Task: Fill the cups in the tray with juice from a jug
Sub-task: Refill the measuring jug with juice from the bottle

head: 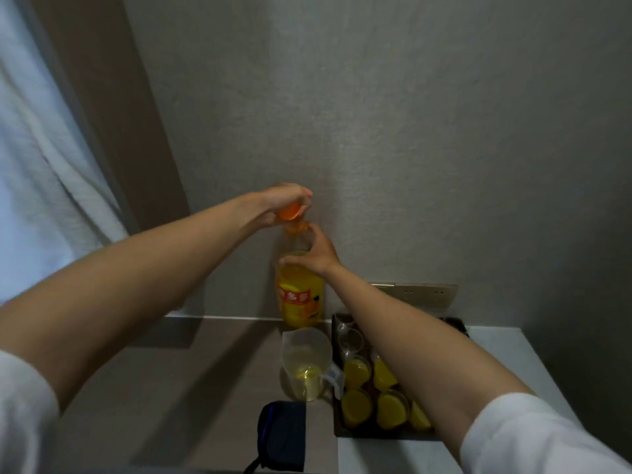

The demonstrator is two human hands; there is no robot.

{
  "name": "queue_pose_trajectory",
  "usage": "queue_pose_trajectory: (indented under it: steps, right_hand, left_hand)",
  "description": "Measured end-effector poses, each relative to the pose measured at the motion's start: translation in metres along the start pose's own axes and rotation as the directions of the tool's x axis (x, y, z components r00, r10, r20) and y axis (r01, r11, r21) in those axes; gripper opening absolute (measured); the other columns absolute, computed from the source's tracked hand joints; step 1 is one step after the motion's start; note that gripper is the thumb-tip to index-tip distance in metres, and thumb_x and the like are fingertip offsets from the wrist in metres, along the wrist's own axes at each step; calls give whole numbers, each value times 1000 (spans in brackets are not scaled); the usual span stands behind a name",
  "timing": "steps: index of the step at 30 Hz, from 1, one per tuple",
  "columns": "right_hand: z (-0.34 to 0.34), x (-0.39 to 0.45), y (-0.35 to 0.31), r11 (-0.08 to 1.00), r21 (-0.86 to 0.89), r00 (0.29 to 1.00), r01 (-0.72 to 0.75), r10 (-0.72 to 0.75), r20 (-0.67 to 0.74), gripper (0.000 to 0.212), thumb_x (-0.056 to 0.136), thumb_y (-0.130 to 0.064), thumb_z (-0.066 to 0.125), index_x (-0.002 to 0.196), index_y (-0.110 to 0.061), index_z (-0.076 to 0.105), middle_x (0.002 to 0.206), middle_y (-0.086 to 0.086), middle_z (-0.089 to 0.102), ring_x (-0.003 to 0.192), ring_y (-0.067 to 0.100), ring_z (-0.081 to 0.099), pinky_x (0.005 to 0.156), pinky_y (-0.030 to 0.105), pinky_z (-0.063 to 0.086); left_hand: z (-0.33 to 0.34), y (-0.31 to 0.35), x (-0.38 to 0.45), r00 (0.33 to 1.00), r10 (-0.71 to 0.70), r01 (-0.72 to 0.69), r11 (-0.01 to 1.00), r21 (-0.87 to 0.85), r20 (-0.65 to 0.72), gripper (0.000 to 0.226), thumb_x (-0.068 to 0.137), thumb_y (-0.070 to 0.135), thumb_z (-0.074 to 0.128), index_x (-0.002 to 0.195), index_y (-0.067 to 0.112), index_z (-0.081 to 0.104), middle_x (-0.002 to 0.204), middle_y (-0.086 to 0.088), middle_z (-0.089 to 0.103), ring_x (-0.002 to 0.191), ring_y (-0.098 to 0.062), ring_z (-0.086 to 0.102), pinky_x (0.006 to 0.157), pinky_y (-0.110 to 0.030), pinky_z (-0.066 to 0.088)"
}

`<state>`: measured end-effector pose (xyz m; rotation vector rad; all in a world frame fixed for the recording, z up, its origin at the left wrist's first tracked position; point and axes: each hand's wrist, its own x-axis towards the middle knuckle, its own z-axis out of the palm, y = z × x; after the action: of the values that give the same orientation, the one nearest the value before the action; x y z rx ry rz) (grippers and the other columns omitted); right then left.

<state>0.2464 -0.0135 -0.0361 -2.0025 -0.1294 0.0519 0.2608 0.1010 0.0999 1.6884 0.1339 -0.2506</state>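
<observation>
Head view, the only one. Juice bottle (301,285) stands upright at the back of the table (191,378), against the wall. Clear plastic, orange-yellow juice up to the shoulder, red and yellow label round the middle.

Left hand (287,200) curls over the orange cap (288,212), which sits just above the neck ring; cannot tell if it is going on or coming off. Right hand (313,253) wraps the bottle's upper shoulder, thumb on the near side, steadying it.

Clear measuring jug (306,364) stands just in front of the bottle, touching or nearly touching the dark tray (337,432) on its right. Only a shallow pale pool of juice in it, handle turned toward the tray.

Tray holds small clear cups: near ones (356,407) full of yellow juice, far ones (350,340) empty. Right forearm hides part of the tray, so no count.

Handling judgement: bottle looks heavy and thin-walled, likely to give under a squeeze, so best held low round the label with a second hand near the base. Jug is light and rigid, take it by the handle. Cups look flimsy and tippy, pour slowly.

Dark blue pouch (282,436) lies at the near edge
</observation>
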Motion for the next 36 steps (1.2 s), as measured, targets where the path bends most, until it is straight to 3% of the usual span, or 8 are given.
queue_pose_trajectory:
  steps: [6, 9, 12, 18, 21, 28, 32, 36]
  right_hand:
    - [-26, -21, -28, 995, 82, 998, 60, -60, -3, 150, 38, -69, 95, 159, -34, 13, 163, 5, 30, 147, 21, 37, 117, 47, 41]
    - [-41, -43, -17, 990, 133, 997, 55, -62, 52, 153, 53, -46, 102, 162, -27, -3, 165, 3, 26, 145, 11, 31, 120, 41, 36]
    - [-51, -66, 0, 988, 137, 989, 75, -91, 114, 152, 59, -32, 102, 162, -26, -9, 165, 4, 27, 150, 21, 32, 121, 48, 35]
    - [-63, -116, 8, 931, 250, 964, 265, -259, -60, 148, 54, -36, 103, 161, -40, 2, 157, -7, 37, 140, 11, 43, 113, 34, 42]
    - [-71, -138, 13, 914, 245, 946, 323, -301, -122, 144, 53, -48, 101, 159, -48, 4, 158, -8, 37, 140, 13, 44, 111, 38, 44]
    - [-96, -168, 30, 928, 18, 904, 371, -357, -234, 120, 51, -63, 93, 149, -40, 29, 140, -7, 54, 124, 17, 57, 98, 46, 56]
    - [-119, -184, 41, 916, -122, 895, 383, -401, -197, 116, 53, -60, 90, 150, -36, 32, 138, -6, 54, 120, 17, 57, 94, 41, 56]
    - [-144, -193, 52, 900, -191, 905, 391, -414, -99, 116, 50, -68, 85, 149, -40, 31, 137, -5, 54, 118, 19, 57, 92, 43, 56]
  left_hand:
    - [14, 59, -62, 992, 104, -107, 994, 32, 70, 31, 91, -13, 32, 82, 12, 46, 52, -2, 48, 53, -11, 45, 52, -19, 36]
    - [20, 79, -87, 981, 155, -167, 980, 105, 115, 30, 92, -13, 32, 82, 13, 46, 51, -1, 50, 44, -6, 46, 42, -15, 36]
    - [23, 100, -108, 975, 200, -210, 972, 110, 92, 28, 95, -10, 37, 90, 16, 49, 60, -3, 52, 52, -7, 50, 44, -16, 40]
    - [44, 124, -143, 975, 185, -199, 973, 115, 120, 30, 93, -10, 34, 92, 17, 46, 72, -6, 50, 47, -7, 52, 50, -17, 42]
    - [62, 129, -157, 971, 172, -190, 976, 103, 163, 30, 90, -10, 34, 88, 18, 45, 71, -6, 50, 50, -8, 49, 54, -18, 39]
    - [79, 123, -189, 991, 104, -117, 981, 152, 86, 29, 88, -9, 32, 79, 16, 45, 67, -4, 55, 55, -9, 48, 63, -21, 36]
    - [78, 105, -199, 997, 56, -62, 988, 143, 45, 28, 94, -2, 38, 73, 15, 45, 71, -4, 53, 54, -9, 49, 63, -22, 36]
    - [74, 84, -199, 998, -50, 52, 998, 45, -36, 5, 83, 17, 59, 84, 17, 54, 85, -1, 61, 59, -8, 61, 70, -25, 48]
